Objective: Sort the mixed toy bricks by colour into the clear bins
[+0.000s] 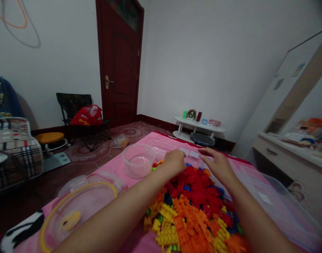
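My left hand (175,161) is at the far side of a pile of toy building blocks (195,196). Its fingers are curled, and whatever they may hold is hidden. On the other side of the pile's far end, my right hand (217,163) has its thumb and fingers apart with nothing visible in them. Between the hands are two small white rectangles (194,154), by a clear plastic box. Red blocks lie at the middle of the pile, orange and yellow ones closer to me, with some blue and green among them.
A round clear tub (139,172) stands left of the pile on the pink cloth (134,242). Nearer left lies a yellow-rimmed clear lid (112,186). A large clear plastic bin (282,200) is at right, beside a drawer cabinet (271,151).
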Tool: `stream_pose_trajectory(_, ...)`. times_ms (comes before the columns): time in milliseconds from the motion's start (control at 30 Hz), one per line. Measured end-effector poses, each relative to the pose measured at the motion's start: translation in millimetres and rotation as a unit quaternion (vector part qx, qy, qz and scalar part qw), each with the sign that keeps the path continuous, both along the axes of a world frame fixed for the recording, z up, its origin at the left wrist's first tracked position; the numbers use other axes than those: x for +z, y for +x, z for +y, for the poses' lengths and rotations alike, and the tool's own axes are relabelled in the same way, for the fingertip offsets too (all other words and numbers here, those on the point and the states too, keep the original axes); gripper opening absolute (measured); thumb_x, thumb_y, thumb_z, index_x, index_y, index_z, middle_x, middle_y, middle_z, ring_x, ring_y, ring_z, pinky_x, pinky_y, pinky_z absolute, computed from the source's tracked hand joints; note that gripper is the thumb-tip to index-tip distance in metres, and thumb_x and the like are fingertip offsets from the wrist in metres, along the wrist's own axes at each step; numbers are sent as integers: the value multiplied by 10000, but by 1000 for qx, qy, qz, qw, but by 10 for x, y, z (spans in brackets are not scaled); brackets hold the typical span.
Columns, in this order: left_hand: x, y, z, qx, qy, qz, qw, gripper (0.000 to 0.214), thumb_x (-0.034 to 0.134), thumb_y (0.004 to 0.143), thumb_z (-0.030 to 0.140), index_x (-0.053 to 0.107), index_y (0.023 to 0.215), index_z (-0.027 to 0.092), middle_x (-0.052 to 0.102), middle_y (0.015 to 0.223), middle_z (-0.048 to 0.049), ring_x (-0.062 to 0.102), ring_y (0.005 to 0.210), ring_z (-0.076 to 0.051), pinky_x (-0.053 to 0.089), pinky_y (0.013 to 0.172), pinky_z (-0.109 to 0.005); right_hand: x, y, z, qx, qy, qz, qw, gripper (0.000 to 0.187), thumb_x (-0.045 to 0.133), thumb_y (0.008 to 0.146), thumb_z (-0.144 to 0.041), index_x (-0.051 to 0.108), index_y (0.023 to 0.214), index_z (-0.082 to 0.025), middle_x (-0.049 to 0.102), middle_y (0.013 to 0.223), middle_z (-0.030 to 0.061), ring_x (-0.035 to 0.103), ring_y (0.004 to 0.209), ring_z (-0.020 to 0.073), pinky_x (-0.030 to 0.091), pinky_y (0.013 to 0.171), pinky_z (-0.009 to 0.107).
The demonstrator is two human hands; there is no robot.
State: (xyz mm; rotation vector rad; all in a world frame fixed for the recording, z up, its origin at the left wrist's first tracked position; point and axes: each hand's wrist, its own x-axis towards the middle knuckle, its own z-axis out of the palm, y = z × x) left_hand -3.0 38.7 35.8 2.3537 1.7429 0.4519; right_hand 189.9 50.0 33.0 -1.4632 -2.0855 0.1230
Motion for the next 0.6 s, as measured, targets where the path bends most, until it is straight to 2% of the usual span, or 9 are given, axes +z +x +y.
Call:
stream_pose_trajectory(67, 15, 103, -293, -26, 27, -20, 999, 370, 483, 843, 200, 613, 1190, 201, 634, 1188, -101, 570, 1114, -242, 437, 955, -340, 78, 58, -266, -6, 50, 99, 994, 328, 525, 800, -329, 681, 1047, -179, 693, 1087, 87, 637, 1005, 205, 462, 926, 320)
stream_pose_trajectory(100, 10, 153, -425, -63, 42, -38, 996, 355, 460, 856, 236, 631, 1165, 199, 646, 1161, -106, 579, 1095, -246, 440, 952, -352, 103, 92, -397, -11, 66, 140, 988, 309, 548, 780, -358, 696, 998, -196, 706, 1045, 77, 648, 972, 214, 476, 909, 337)
stream_pose_trajectory(167, -24, 236, -631, -137, 36, -59, 988, 342, 461, 863, 330, 657, 1116, 210, 662, 1118, -105, 588, 1068, -254, 438, 957, -386, 126, 154, -625, -24, 74, 195, 978, 287, 579, 750, -400, 711, 933, -223, 720, 981, 61, 660, 920, 224, 500, 876, 359)
stream_pose_trajectory(233, -82, 294, -744, -182, 24, -65, 981, 352, 490, 848, 402, 657, 1106, 231, 662, 1109, -97, 571, 1088, -267, 401, 998, -451, 120, 187, -781, -38, 65, 224, 972, 287, 587, 734, -422, 718, 901, -228, 726, 938, 62, 666, 888, 232, 514, 851, 372)
stream_pose_trajectory(367, -218, 356, -744, -151, 43, -70, 985, 338, 493, 842, 425, 655, 1080, 248, 658, 1091, -84, 552, 1113, -280, 308, 1047, -572, 75, 81, -902, -33, 36, 220, 974, 324, 592, 718, -438, 718, 886, -191, 724, 932, 88, 664, 890, 258, 507, 866, 408)
stream_pose_trajectory(467, -321, 407, -630, -133, 66, -63, 987, 351, 445, 864, 412, 640, 1100, 241, 646, 1115, -79, 577, 1070, -269, 437, 966, -499, 29, -150, -955, -2, 16, 186, 982, 331, 577, 739, -436, 711, 924, -196, 714, 984, 86, 651, 935, 265, 480, 909, 427)
stream_pose_trajectory(533, -399, 452, -527, -157, 75, -36, 984, 342, 396, 886, 350, 632, 1098, 222, 637, 1129, -75, 594, 1029, -256, 504, 882, -437, -15, -322, -1001, 35, 9, 148, 988, 319, 576, 753, -420, 701, 963, -215, 702, 1033, 71, 636, 976, 261, 460, 939, 430)
stream_pose_trajectory(600, -479, 492, -427, -199, 82, 11, 976, 320, 376, 891, 269, 644, 1041, 181, 631, 1115, -84, 592, 1015, -259, 517, 855, -436, -68, -465, -1041, 76, 11, 110, 991, 320, 583, 759, -403, 688, 1003, -226, 687, 1081, 61, 619, 1017, 259, 444, 962, 436)
